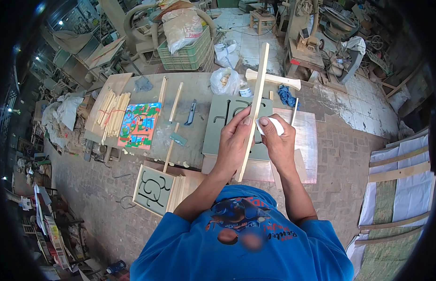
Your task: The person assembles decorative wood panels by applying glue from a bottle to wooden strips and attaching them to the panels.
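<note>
Grips strip [259, 93] in left hand [234, 140], pinches white pad [274, 122] in right hand [281, 143] beside it; has bag [225, 81] at eleven o'clock from both.

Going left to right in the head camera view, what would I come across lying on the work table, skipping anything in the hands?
Bundled wooden sticks, colourful board, short wooden strip, utility knife, clear plastic bag, crumpled blue cloth.

both hands [259, 133] closed, forearms [300, 194] angled inward
</note>
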Demonstrator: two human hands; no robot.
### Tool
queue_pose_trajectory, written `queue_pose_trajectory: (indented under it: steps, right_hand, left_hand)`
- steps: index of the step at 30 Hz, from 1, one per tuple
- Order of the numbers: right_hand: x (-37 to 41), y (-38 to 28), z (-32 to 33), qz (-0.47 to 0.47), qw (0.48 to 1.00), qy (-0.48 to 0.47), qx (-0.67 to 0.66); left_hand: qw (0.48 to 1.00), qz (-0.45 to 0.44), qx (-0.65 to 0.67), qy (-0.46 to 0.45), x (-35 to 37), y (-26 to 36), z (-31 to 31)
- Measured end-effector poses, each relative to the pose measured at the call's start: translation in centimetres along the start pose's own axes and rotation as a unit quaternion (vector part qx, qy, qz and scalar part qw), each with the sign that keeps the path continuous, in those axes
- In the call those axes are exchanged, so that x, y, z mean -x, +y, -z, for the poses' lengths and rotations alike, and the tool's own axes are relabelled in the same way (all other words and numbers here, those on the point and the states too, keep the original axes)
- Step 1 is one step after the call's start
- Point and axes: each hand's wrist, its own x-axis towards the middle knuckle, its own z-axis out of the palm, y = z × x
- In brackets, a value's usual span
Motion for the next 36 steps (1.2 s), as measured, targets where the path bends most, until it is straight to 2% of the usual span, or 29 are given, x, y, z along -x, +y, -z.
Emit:
queue_pose_trajectory:
  steps: [22,31,36]
  right_hand:
    - [1.3,0.3,-0.4,0.006,0.999,-0.030,0.007]
    - [2.3,0.3,-0.3,-0.042,0.996,-0.068,0.042]
    - [2.8,0.4,-0.3,-0.033,0.995,-0.083,0.048]
  left_hand:
    - [0.996,0.014,0.074,0.038,-0.1,0.7,-0.4]
    - [0.997,-0.018,0.057,0.040,-0.8,0.0,0.4]
    - [0.996,0.003,0.056,0.069,-0.8,0.5,0.1]
